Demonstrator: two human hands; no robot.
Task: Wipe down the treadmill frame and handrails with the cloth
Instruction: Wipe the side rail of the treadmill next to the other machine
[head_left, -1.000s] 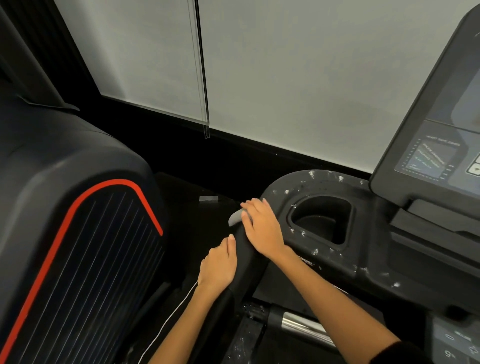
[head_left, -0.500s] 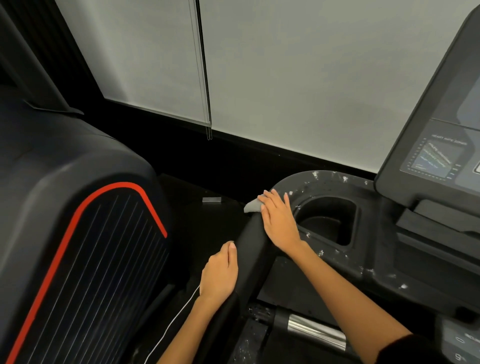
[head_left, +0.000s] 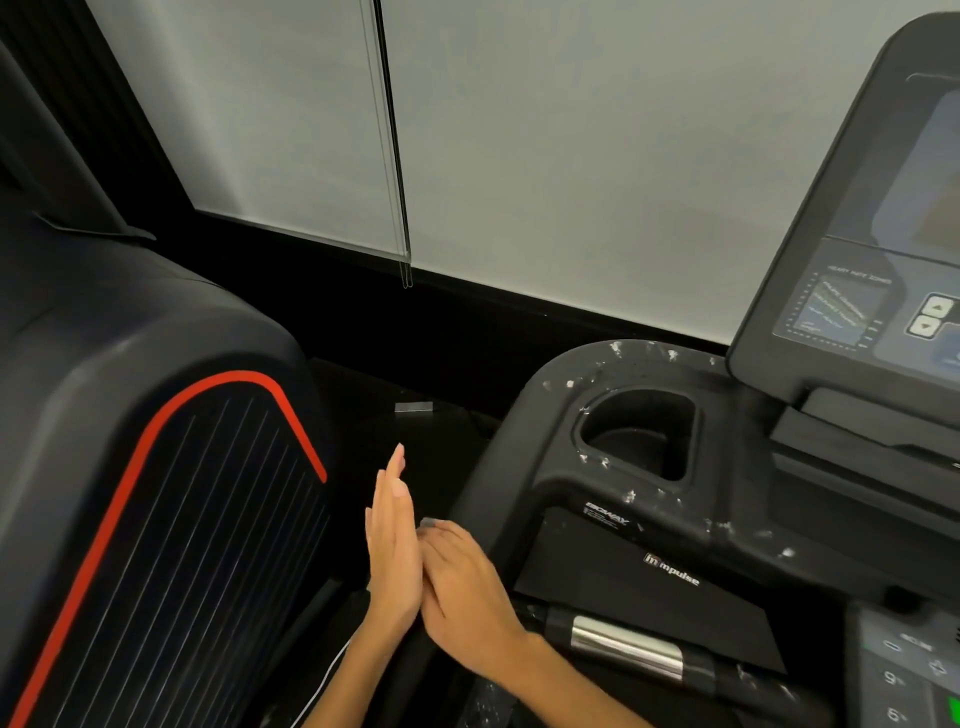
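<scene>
Where blinds (head_left: 571, 156) hang, white flecks dot treadmill frame (head_left: 639, 364).

Neighbouring machine (head_left: 145, 467) (red-trimmed), window blinds (head_left: 571, 156)

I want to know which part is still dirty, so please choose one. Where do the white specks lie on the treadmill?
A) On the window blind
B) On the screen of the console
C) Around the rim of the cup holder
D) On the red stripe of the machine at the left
C: the white specks are scattered on the black surface around the cup holder, while the other places show none.
</scene>
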